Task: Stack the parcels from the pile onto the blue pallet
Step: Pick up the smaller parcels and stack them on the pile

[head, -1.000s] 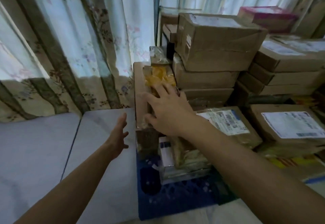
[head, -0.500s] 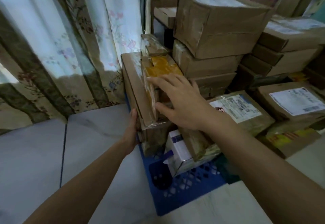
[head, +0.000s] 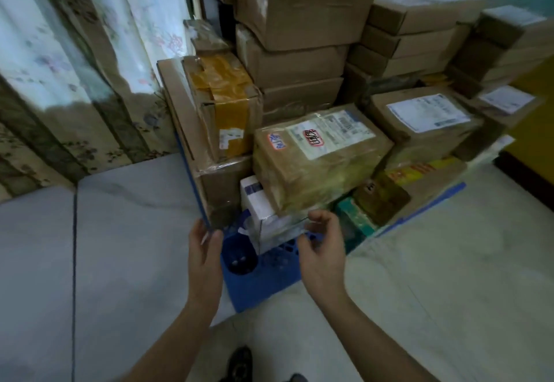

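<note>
Curtains are hanging at 10 o'clock; pale tiled floor is lying below. Pallet [head: 263, 279], blue, is sitting at centre, already carrying most parcels.

Item: white box [head: 263, 216], at the pallet's near corner, wedged under the taped parcel [head: 317, 159]. Film-wrapped, probably slippery; likely light and fairly stiff. Judged best hold: both side faces, low down.

Item: tall carton [head: 215, 189] at 11 o'clock of it, rigid, probably heavier.

Left hand [head: 204, 249] is hovering with straight fingers beside the carton's corner, holding nothing. Right hand [head: 320, 246] is hanging loosely curled, empty, just before the white box.
</note>
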